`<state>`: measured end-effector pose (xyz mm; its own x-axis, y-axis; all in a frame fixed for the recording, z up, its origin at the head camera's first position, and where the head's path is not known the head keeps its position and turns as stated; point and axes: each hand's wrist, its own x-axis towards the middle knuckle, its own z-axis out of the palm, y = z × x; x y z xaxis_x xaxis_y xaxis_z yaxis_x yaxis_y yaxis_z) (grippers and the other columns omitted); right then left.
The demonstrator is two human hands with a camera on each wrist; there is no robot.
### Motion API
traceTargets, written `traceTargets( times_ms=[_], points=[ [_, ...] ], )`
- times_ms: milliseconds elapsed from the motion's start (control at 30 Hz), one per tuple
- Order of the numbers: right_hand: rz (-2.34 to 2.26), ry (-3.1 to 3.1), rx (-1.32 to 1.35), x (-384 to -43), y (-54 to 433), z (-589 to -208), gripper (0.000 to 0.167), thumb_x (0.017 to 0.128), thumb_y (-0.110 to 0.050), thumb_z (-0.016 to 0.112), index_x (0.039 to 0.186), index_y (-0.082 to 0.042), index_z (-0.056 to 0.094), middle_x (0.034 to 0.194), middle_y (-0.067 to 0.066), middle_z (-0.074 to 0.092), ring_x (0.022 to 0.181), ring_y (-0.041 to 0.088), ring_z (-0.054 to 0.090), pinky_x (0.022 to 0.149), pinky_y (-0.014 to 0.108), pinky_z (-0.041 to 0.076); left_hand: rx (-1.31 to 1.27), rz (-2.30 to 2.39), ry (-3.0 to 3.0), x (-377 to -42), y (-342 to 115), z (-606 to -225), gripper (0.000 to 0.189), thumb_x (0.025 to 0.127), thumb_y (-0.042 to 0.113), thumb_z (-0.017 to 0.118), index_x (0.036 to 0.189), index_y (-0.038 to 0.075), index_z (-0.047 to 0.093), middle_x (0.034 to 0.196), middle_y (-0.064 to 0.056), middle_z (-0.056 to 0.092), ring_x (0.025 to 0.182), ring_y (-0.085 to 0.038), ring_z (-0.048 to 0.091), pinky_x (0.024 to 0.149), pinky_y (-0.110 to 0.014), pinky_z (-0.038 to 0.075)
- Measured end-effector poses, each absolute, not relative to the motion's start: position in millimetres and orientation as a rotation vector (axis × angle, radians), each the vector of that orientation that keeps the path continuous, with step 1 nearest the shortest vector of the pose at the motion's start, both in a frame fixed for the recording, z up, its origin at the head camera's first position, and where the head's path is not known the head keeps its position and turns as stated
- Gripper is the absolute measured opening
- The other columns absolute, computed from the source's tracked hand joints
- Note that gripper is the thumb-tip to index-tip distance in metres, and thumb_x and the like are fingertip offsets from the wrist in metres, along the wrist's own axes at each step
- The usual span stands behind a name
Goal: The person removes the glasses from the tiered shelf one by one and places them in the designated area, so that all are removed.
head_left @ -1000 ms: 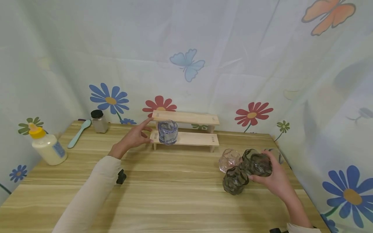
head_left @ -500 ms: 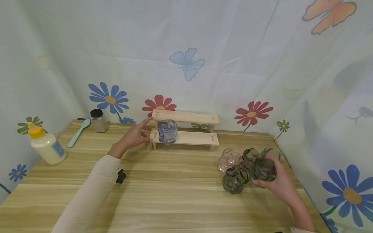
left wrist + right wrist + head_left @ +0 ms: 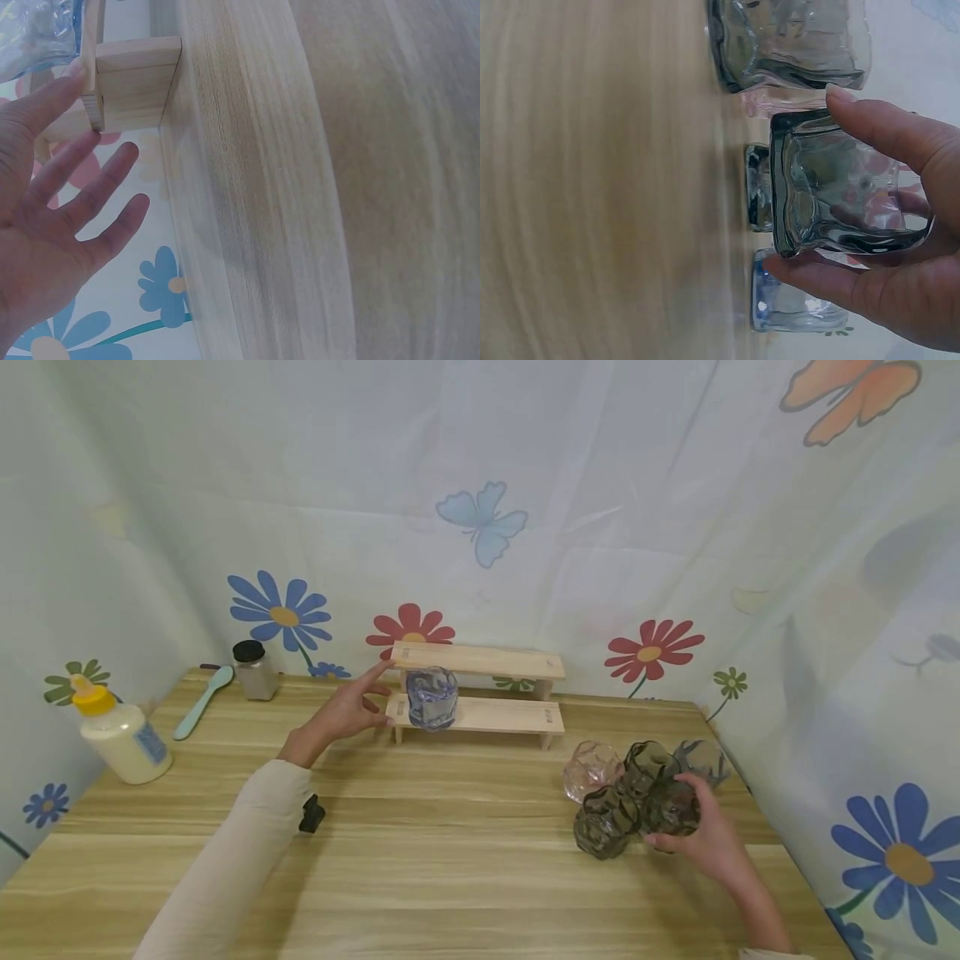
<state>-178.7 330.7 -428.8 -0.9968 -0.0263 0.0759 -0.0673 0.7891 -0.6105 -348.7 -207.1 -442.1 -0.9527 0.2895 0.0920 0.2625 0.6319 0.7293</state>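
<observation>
My right hand grips a dark grey-green glass cup with wavy sides, thumb on one side and fingers on the other. In the right wrist view that cup's base hangs off the tabletop. Close around it are a second dark cup, a third dark cup, a pinkish cup and a bluish clear cup. My left hand, fingers spread, touches the left end of a two-step wooden shelf. A bluish-purple cup stands on its lower step.
At the far left stand a milk-coloured bottle with a yellow top and a black-lidded jar. A pale green spoon lies between them. A flowered curtain hangs behind the wooden table.
My right hand has shifted the dark cup slightly right, then back left and nearer to me, uncovering more of the bluish clear cup. My left hand has stayed at the shelf.
</observation>
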Motion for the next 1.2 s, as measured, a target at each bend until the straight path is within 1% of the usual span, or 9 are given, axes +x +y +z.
traceTargets(
  times_ms=[100, 267, 533, 767, 1000, 1200],
  points=[
    [1.003, -2.915, 0.078, -180.5, 331.7, -434.6, 0.105, 0.067, -0.024, 0.094, 0.146, 0.0, 0.029, 0.148, 0.042, 0.033, 0.13, 0.065, 0.036, 0.1, 0.075, 0.035, 0.485, 1.241, 2.81, -348.5, -207.5, -441.2, 0.102, 0.085, 0.011, 0.08, 0.161, 0.029, 0.015, 0.139, -0.027, 0.056, 0.104, -0.042, 0.068, 0.089, -0.054, 0.055],
    [1.001, -2.926, 0.074, -181.9, 333.0, -441.8, 0.106, 0.067, -0.024, 0.093, 0.147, 0.0, 0.028, 0.147, 0.044, 0.033, 0.129, 0.066, 0.037, 0.099, 0.074, 0.036, 0.502, 1.228, 2.814, -348.7, -208.2, -440.9, 0.102, 0.085, 0.012, 0.08, 0.162, 0.027, 0.015, 0.139, -0.028, 0.056, 0.103, -0.042, 0.069, 0.089, -0.053, 0.056],
    [0.959, -2.906, 0.077, -183.4, 333.6, -450.4, 0.106, 0.065, -0.022, 0.095, 0.145, 0.0, 0.028, 0.139, 0.047, 0.041, 0.122, 0.066, 0.045, 0.095, 0.072, 0.041, 0.513, 1.215, 2.823, -347.8, -207.6, -439.4, 0.101, 0.085, 0.011, 0.08, 0.162, 0.026, 0.015, 0.138, -0.028, 0.057, 0.102, -0.042, 0.069, 0.089, -0.054, 0.056],
    [0.983, -2.933, 0.045, -185.5, 331.3, -448.8, 0.11, 0.067, -0.022, 0.094, 0.147, 0.0, 0.022, 0.139, 0.048, 0.039, 0.122, 0.067, 0.044, 0.095, 0.072, 0.04, 0.515, 1.22, 2.819, -346.4, -207.1, -438.8, 0.101, 0.085, 0.011, 0.079, 0.162, 0.025, 0.014, 0.139, -0.029, 0.056, 0.103, -0.043, 0.068, 0.089, -0.054, 0.056],
    [1.029, -2.961, 0.037, -187.7, 329.7, -446.2, 0.11, 0.07, -0.022, 0.092, 0.148, 0.001, 0.018, 0.139, 0.048, 0.039, 0.124, 0.067, 0.042, 0.095, 0.072, 0.041, 0.507, 1.22, 2.821, -347.7, -207.5, -439.9, 0.102, 0.085, 0.011, 0.08, 0.162, 0.025, 0.015, 0.139, -0.029, 0.056, 0.102, -0.042, 0.069, 0.089, -0.053, 0.056],
    [1.053, -2.947, 0.063, -187.9, 329.4, -447.5, 0.111, 0.069, -0.021, 0.092, 0.147, 0.003, 0.017, 0.137, 0.049, 0.04, 0.125, 0.067, 0.04, 0.097, 0.072, 0.039, 0.509, 1.217, 2.824, -347.4, -207.9, -440.5, 0.102, 0.085, 0.011, 0.08, 0.162, 0.025, 0.015, 0.139, -0.029, 0.056, 0.102, -0.042, 0.069, 0.088, -0.054, 0.056]
  ],
)
